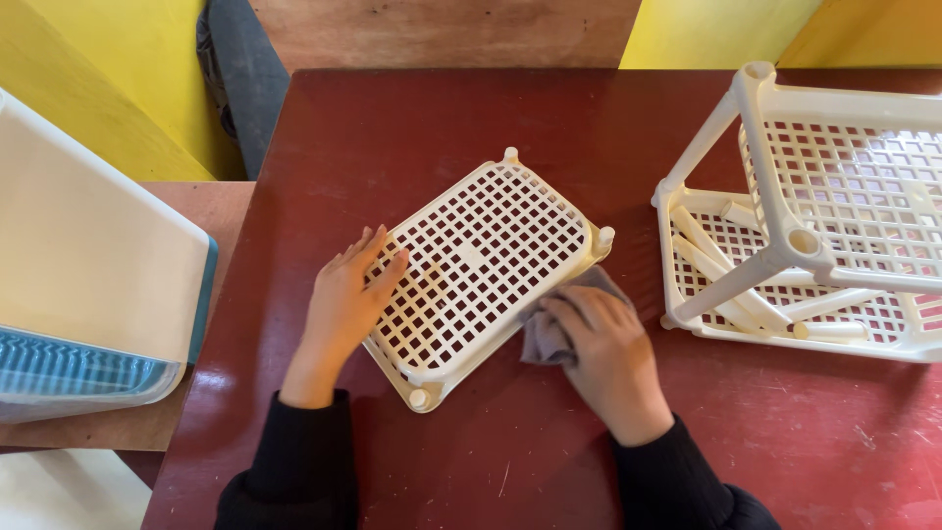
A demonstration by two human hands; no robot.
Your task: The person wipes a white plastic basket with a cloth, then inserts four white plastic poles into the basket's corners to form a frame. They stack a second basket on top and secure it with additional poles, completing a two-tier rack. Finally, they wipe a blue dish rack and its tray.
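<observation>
While tray (481, 265) is pinned flat by open L hand (345, 294), cloth (549, 329), gripped in R hand (608, 348), is best worked firmly along rim.

place: prob. home | yellow walls (118, 88) | red table (412, 118) | plastic racks (834, 216)

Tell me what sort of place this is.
Likely a home or small workshop room: a dark red wooden table against yellow walls, where the right hand presses a grey cloth on a white lattice shelf panel, with a part-assembled rack beside it.
</observation>
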